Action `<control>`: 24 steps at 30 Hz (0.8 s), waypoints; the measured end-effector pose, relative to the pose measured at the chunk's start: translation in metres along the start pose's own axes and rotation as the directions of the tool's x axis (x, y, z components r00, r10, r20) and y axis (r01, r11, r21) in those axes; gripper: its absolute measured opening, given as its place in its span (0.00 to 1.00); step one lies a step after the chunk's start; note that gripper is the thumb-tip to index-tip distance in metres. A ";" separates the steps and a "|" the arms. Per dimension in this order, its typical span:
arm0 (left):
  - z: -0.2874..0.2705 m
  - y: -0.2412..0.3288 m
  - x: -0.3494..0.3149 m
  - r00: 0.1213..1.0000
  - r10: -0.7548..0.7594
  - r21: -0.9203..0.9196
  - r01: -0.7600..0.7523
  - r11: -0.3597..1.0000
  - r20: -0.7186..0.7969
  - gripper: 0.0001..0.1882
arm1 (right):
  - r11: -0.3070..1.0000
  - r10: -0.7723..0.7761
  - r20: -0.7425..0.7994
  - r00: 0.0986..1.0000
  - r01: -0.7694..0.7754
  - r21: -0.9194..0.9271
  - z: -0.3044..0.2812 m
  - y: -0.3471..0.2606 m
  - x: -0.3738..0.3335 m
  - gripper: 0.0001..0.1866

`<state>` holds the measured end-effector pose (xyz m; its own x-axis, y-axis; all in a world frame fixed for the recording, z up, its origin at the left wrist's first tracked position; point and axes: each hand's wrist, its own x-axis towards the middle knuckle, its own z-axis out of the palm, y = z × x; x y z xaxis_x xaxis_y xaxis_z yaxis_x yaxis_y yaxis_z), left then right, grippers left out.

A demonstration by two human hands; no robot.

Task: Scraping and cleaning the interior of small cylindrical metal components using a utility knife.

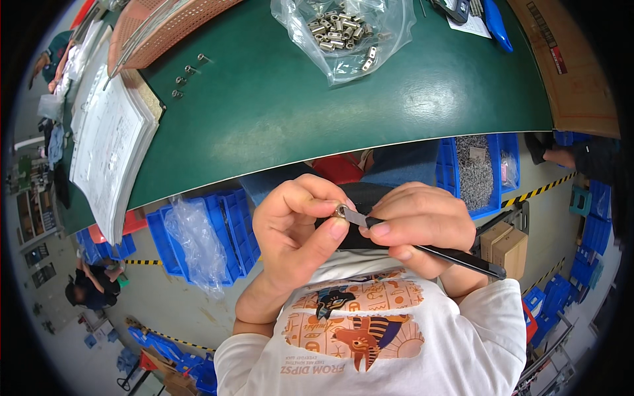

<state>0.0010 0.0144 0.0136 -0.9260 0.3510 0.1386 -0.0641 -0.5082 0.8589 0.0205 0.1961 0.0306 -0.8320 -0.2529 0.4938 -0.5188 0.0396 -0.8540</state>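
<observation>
Between the thumb and fingertips of my left hand (294, 221) is a small, shiny metal sleeve (339, 210), held in front of my body, just off the table's near edge. My right hand (422, 221) grips a utility knife (462, 258) with a slim black handle. Its flat silver blade meets the sleeve, or lies right against it; the exact contact is too small to tell. On the green table (277, 119), several small metal pieces (189, 69) stand in a row at the left. A clear plastic bag (386, 49) at the far middle holds many metal sleeves (340, 30).
An orange perforated basket (165, 33) and a stack of papers (115, 145) occupy the table's left. A blue-handled tool (496, 26) lies far right, near a cardboard box (574, 72). Blue bins (231, 231) stand below the table's edge, one filled with small metal parts (474, 175).
</observation>
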 end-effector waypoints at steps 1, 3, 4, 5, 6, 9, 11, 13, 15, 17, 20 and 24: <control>0.000 0.000 0.000 1.000 0.001 0.001 -0.001 1.000 -0.002 0.10 | 1.000 -0.003 0.002 1.000 0.003 -0.001 0.000 -0.001 0.000 0.08; 0.001 0.000 0.000 1.000 0.010 0.008 -0.010 1.000 0.008 0.09 | 1.000 -0.010 -0.002 1.000 0.010 -0.004 0.000 0.000 0.000 0.08; 0.001 0.000 0.000 1.000 0.010 0.009 -0.010 1.000 0.008 0.09 | 1.000 -0.017 -0.006 1.000 0.017 -0.007 0.001 0.000 0.000 0.08; 0.001 0.000 0.000 1.000 0.015 0.011 -0.015 1.000 0.007 0.09 | 1.000 -0.017 -0.006 1.000 0.017 -0.008 0.001 0.000 0.000 0.08; 0.001 -0.001 0.000 1.000 0.020 0.012 -0.020 1.000 0.006 0.09 | 1.000 -0.026 -0.039 0.999 0.026 -0.006 0.003 0.000 0.001 0.09; 0.002 -0.002 -0.001 1.000 0.008 -0.007 -0.008 1.000 -0.015 0.09 | 0.996 -0.073 -0.064 0.995 0.070 -0.048 0.004 0.001 0.004 0.13; 0.001 -0.003 -0.003 1.000 0.003 -0.015 -0.004 1.000 -0.024 0.09 | 0.990 -0.109 -0.057 0.992 0.103 -0.092 0.005 0.003 0.005 0.13; 0.002 -0.003 -0.003 0.999 -0.002 -0.024 0.001 1.000 -0.032 0.08 | 0.971 -0.196 -0.078 0.978 0.182 -0.156 0.008 0.006 0.005 0.14; 0.002 -0.003 -0.003 0.998 -0.047 -0.072 0.044 0.996 -0.043 0.08 | 0.961 -0.222 -0.073 0.972 0.206 -0.186 0.008 0.008 0.006 0.14; 0.003 -0.002 -0.003 0.997 -0.054 -0.084 0.050 0.995 -0.046 0.08 | 0.949 -0.249 -0.067 0.966 0.230 -0.217 0.008 0.008 0.006 0.14; 0.004 -0.001 -0.002 0.997 -0.055 -0.098 0.050 0.994 -0.047 0.08 | 0.967 -0.216 -0.068 0.974 0.204 -0.150 0.006 0.006 0.005 0.13; 0.004 -0.002 -0.002 0.997 -0.065 -0.100 0.062 0.993 -0.029 0.07 | 0.992 -0.117 -0.060 0.991 0.114 -0.051 0.002 0.005 0.002 0.11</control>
<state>0.0046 0.0174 0.0137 -0.9303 0.3605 0.0681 -0.1581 -0.5613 0.8124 0.0169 0.1937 0.0269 -0.7757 -0.1978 0.5993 -0.6197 0.0593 -0.7826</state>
